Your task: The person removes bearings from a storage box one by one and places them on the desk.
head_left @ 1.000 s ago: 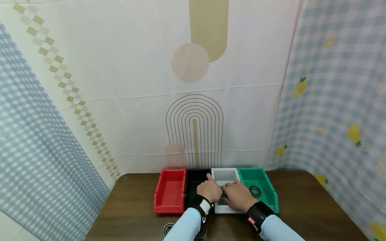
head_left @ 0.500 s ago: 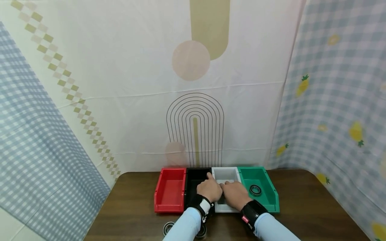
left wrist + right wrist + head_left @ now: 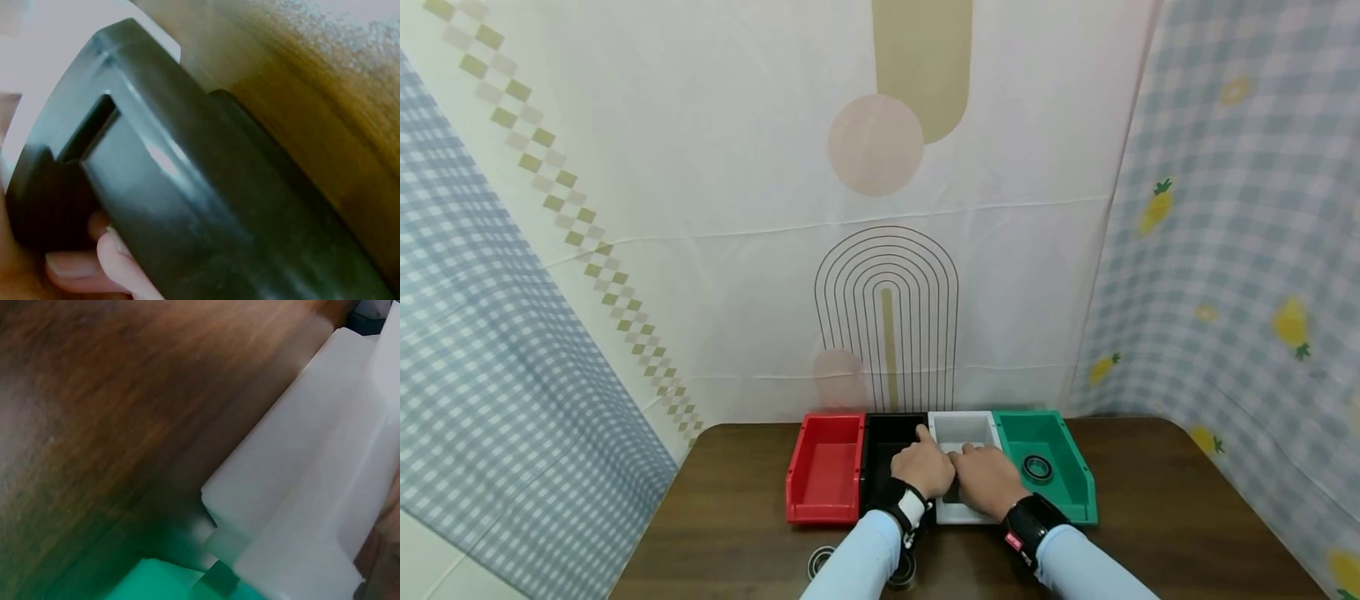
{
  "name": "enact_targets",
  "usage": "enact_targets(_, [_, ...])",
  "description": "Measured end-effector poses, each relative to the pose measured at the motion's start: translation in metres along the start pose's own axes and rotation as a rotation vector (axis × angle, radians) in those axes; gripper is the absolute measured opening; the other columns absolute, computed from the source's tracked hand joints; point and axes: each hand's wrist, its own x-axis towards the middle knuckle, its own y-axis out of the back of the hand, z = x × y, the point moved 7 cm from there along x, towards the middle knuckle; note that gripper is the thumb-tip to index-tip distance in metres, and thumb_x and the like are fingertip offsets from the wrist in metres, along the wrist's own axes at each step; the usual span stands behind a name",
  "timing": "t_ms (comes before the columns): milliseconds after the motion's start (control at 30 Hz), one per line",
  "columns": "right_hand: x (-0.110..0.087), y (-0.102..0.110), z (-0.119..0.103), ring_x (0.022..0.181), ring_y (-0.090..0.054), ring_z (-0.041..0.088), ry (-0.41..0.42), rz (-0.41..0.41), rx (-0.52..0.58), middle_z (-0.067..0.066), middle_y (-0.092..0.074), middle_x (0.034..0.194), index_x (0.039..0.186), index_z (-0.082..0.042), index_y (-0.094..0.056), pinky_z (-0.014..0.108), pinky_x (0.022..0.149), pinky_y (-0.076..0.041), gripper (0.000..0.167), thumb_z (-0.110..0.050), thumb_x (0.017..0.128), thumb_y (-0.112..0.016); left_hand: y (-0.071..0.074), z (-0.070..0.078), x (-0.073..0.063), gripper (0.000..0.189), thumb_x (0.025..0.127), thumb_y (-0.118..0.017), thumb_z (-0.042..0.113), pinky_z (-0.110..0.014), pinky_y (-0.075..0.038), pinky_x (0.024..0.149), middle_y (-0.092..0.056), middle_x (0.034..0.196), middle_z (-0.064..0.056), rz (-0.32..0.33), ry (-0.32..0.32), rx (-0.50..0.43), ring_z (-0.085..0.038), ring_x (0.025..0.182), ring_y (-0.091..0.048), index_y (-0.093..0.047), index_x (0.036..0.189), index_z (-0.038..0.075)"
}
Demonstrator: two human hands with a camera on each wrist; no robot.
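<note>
My left hand [image 3: 923,467] is over the border of the black bin [image 3: 887,437] and the white bin [image 3: 964,427], one finger pointing toward the back. In the left wrist view, curled fingers [image 3: 119,265] show inside the black bin's front opening. My right hand [image 3: 988,481] reaches down into the white bin, its knuckles meeting the left hand. A dark patch shows below where they meet; the fingertips are hidden, and I cannot tell what they hold. A ball bearing [image 3: 1037,469] lies in the green bin [image 3: 1078,479]. The right wrist view shows mostly the white bin's front [image 3: 281,456].
The red bin [image 3: 825,467] stands at the row's left end. Two more ball bearings lie on the brown wooden table [image 3: 737,500] before the bins: one bearing [image 3: 820,560] left of the left sleeve, another bearing [image 3: 904,571] by its right side. Curtains hang behind.
A bearing visible a second ago at my right fingers in the white bin is now hidden behind the hands. The right hand has shifted slightly left; the left hand has barely moved.
</note>
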Motion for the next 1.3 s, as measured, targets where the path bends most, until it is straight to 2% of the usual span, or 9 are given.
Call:
enact_targets(200, [0.0000, 0.0010, 0.0004, 0.078, -0.067, 0.024, -0.001, -0.020, 0.025, 0.006, -0.069, 0.084, 0.105, -0.013, -0.076, 0.041, 0.075, -0.057, 0.012, -0.018, 0.094, -0.076, 0.0004, 0.0003, 0.0001, 0.051, 0.102, -0.058, 0.029, -0.041, -0.041, 0.049, -0.058, 0.062, -0.009, 0.007, 0.002, 0.010, -0.026, 0.052, -0.054, -0.046, 0.138, -0.004])
enact_targets(467, [-0.0011, 0.0010, 0.0019, 0.077, -0.067, 0.022, -0.007, 0.007, 0.016, 0.004, -0.067, 0.083, 0.099, -0.015, -0.075, 0.039, 0.073, -0.056, 0.007, -0.021, 0.095, -0.075, 0.0013, 0.0018, 0.0000, 0.046, 0.101, -0.058, 0.029, -0.043, -0.043, 0.050, -0.060, 0.064, -0.010, 0.022, -0.002, 0.009, -0.027, 0.053, -0.056, -0.048, 0.133, -0.003])
enact_targets(867, [-0.0010, 0.0065, 0.0005, 0.072, -0.061, 0.019, -0.011, 0.051, 0.036, 0.002, -0.063, 0.079, 0.095, -0.016, -0.074, 0.036, 0.069, -0.054, 0.007, -0.020, 0.091, -0.079, 0.0005, -0.0005, -0.0007, 0.055, 0.104, -0.056, 0.030, -0.041, -0.040, 0.049, -0.058, 0.061, -0.008, 0.002, 0.003, -0.015, -0.026, 0.051, -0.053, -0.044, 0.145, -0.005])
enact_targets(1100, [-0.0015, 0.0060, -0.0009, 0.072, -0.058, 0.018, -0.019, 0.116, 0.027, 0.002, -0.064, 0.085, 0.106, -0.016, -0.077, 0.034, 0.067, -0.052, 0.016, -0.024, 0.093, -0.078, 0.0022, -0.0028, -0.0015, 0.060, 0.104, -0.055, 0.029, -0.040, -0.039, 0.048, -0.056, 0.059, -0.008, 0.010, 0.003, -0.023, -0.026, 0.050, -0.052, -0.041, 0.151, -0.006])
enact_targets(1300, [-0.0072, 0.0059, 0.0043, 0.071, -0.051, 0.014, -0.021, 0.179, -0.004, 0.000, -0.059, 0.088, 0.114, -0.019, -0.076, 0.030, 0.063, -0.046, 0.028, -0.031, 0.089, -0.082, 0.0010, 0.0004, -0.0017, 0.061, 0.105, -0.052, 0.029, -0.040, -0.041, 0.049, -0.059, 0.061, -0.009, 0.014, -0.027, -0.026, -0.026, 0.051, -0.054, -0.040, 0.152, -0.008])
